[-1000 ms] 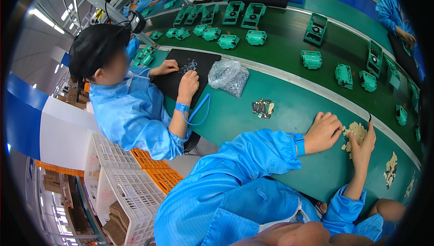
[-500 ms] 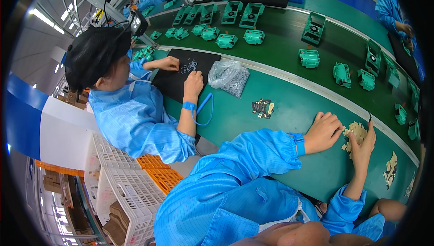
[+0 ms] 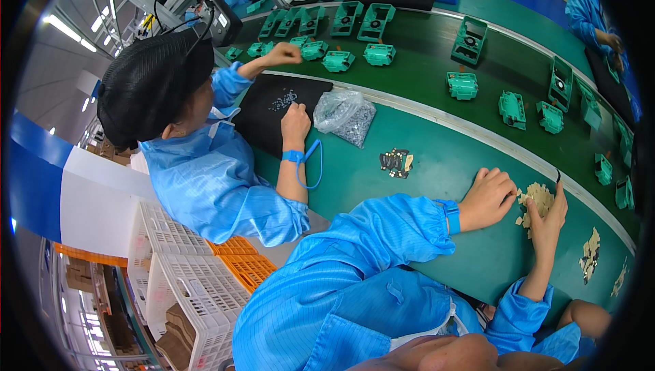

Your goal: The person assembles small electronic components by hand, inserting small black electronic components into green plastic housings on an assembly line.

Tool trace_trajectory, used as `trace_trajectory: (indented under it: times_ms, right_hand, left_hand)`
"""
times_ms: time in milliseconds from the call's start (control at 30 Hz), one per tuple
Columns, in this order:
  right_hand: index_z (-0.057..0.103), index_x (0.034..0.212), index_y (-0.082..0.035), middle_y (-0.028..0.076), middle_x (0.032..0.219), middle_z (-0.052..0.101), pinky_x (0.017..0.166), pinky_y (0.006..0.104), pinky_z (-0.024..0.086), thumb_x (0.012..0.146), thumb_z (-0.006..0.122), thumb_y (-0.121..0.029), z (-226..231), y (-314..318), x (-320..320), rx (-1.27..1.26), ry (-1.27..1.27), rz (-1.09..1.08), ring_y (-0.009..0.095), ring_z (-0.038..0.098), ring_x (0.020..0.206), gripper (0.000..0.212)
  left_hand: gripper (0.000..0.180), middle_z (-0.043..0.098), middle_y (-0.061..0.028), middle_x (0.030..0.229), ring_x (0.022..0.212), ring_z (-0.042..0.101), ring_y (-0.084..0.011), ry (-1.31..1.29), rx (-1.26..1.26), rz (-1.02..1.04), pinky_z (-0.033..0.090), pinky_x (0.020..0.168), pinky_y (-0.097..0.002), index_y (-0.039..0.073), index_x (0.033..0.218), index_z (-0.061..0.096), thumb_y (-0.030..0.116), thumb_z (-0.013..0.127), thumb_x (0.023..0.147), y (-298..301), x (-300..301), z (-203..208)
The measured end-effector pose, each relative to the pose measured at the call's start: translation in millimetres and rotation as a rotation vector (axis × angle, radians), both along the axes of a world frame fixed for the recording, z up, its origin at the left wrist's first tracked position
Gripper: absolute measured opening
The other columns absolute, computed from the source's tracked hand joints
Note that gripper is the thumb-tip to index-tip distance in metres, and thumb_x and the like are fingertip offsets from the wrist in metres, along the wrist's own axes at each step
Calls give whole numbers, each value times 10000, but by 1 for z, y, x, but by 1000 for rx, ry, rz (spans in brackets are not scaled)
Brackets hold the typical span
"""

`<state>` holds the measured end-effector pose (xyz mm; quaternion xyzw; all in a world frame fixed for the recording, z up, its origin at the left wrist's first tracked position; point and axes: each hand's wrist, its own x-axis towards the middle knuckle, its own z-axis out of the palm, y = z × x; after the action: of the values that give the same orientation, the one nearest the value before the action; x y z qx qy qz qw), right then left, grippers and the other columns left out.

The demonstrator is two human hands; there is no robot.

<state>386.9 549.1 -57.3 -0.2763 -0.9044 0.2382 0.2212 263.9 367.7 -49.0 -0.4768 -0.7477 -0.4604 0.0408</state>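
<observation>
My left hand (image 3: 487,198) rests on the green bench with its fingers curled and their tips together; whatever they pinch is too small to make out. Just to its right lies a heap of cream-coloured, torn-looking flat pieces (image 3: 539,200). My right hand (image 3: 548,219) is at this heap's right edge, thumb against the pieces and forefinger stretched up. A small black curved piece (image 3: 559,176) sticks out at that fingertip; how it is gripped is partly hidden. A little pile of black and cream parts (image 3: 396,163) lies left of my hands.
Green plastic housings (image 3: 512,110) stand on the dark green belt beyond the bench's pale rail (image 3: 471,129). A clear bag of small grey parts (image 3: 346,117) lies beside a black mat (image 3: 256,115). A co-worker (image 3: 198,159) sits at left. More cream pieces (image 3: 590,255) lie at right.
The co-worker's far hand has lifted off the mat and reached over the belt towards the green housings. The housings have shifted slightly left. Both my hands have stayed in place.
</observation>
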Motion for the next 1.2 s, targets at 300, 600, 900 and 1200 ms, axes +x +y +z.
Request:
trace_trajectory:
  times_ms: [300,600,900,1200]
  right_hand:
    - [358,1529,-29,225,1453,481,1141,476,319,857,774,-266,3,2,3,-11,14,-1,380,419,1374,826]
    - [353,1538,-37,220,1466,470,1150,473,302,856,773,-290,-1,7,7,3,41,6,376,409,1382,840]
    - [344,1548,-56,206,1473,462,1156,467,292,859,771,-283,0,9,10,-26,30,-3,367,403,1388,841]
    - [338,1552,-68,203,1480,451,1149,488,286,857,776,-271,0,11,11,-26,18,-13,360,389,1405,846]
  left_hand:
    - [40,592,-64,910,919,536,-265,-24,8,-5,353,847,-417,72,890,622,100,650,885,4,4,1]
    - [57,604,-57,898,902,549,-262,-4,32,0,354,828,-409,75,903,626,100,669,875,9,6,-1]
    - [60,601,-45,896,895,551,-255,7,26,0,354,822,-405,85,904,628,105,676,874,13,9,-3]
    - [62,599,-38,890,893,551,-249,14,14,2,357,824,-399,88,900,628,103,680,870,15,9,-1]
